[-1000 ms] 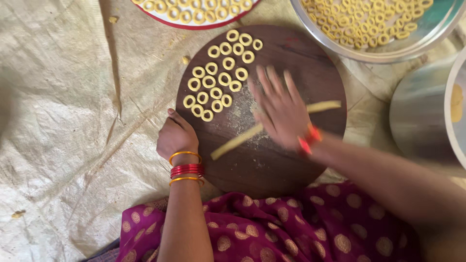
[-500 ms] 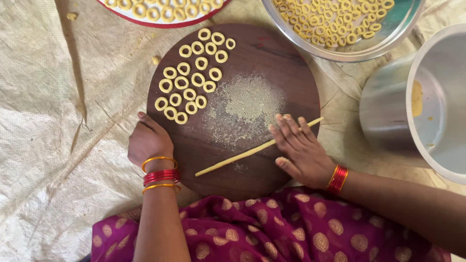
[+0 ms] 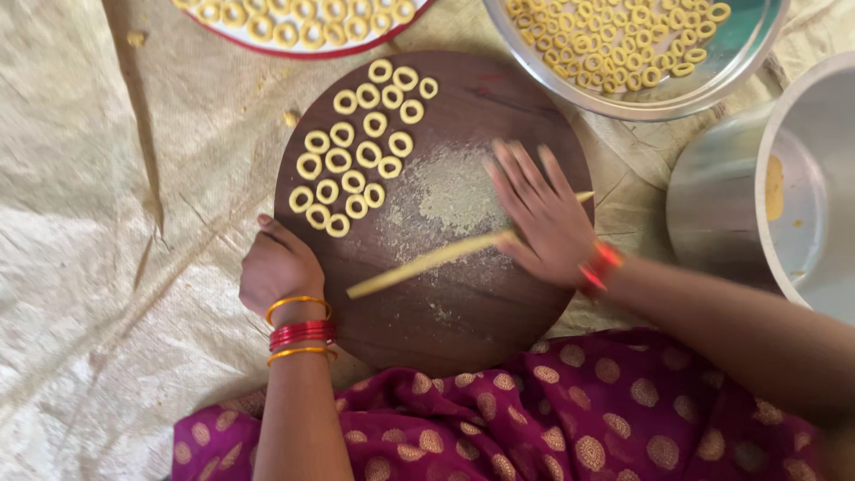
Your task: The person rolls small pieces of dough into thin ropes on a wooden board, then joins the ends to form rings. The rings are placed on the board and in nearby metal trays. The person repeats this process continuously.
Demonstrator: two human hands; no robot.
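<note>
A round dark wooden board (image 3: 499, 312) lies in front of me. Several small yellow dough rings (image 3: 356, 156) sit in rows on its upper left part. A long thin yellow dough rope (image 3: 419, 264) stretches across the middle of the board, over a dusting of flour (image 3: 450, 191). My right hand (image 3: 539, 214) lies flat with fingers spread on the rope's right part, blurred by motion. My left hand (image 3: 278, 267) rests curled on the board's left edge, with red and gold bangles at the wrist.
A steel bowl (image 3: 623, 98) full of dough rings stands at the top right. A red-rimmed plate (image 3: 303, 40) of rings is at the top. A large metal pot (image 3: 784, 196) with a bit of dough stands on the right. Beige cloth (image 3: 107, 267) covers the floor; purple patterned fabric (image 3: 552, 419) lies below.
My right hand has slid up the board away from me, rolling the dough rope under the palm. The left hand stays on the board's edge.
</note>
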